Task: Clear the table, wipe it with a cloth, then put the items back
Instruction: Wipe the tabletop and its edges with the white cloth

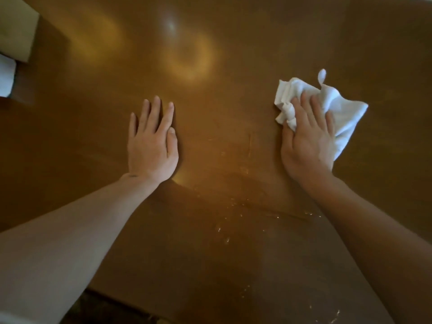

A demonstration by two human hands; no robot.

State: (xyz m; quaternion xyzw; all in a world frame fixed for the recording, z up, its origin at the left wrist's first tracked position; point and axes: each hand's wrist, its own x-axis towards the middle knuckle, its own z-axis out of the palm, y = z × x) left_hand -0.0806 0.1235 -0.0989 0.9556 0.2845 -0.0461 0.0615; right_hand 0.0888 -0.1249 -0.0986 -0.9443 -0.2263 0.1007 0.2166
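Nearest the camera, two bare forearms enter from the bottom corners, both cut off by the frame edge, and a dark strip below the near edge of the counter [233, 54] is too dim to make out. Between the forearms, on the brown glossy surface, lie small pale specks and faint wet-looking streaks; whether they are droplets or crumbs cannot be told. Farther on, the left hand [152, 146] lies flat, palm down on the counter, fingers straight and close together, thumb tucked alongside, holding nothing. Well apart to its right and at about the same depth, the right hand [307, 141] presses palm down on a white cloth [346, 113], its fingers spread over the fabric rather than curled around it. The cloth is crumpled, sticking out past the fingertips and to the right of the hand, with a twisted fold beside the thumb and a small tip poking up at its far edge; the part under the palm is hidden. Beyond both hands the counter shows only soft blurred reflections of light. Far to the left of the left hand, at the frame edge, a pale boxy shape [16, 26] and something white [7, 76] below it are cropped and too blurred to identify.
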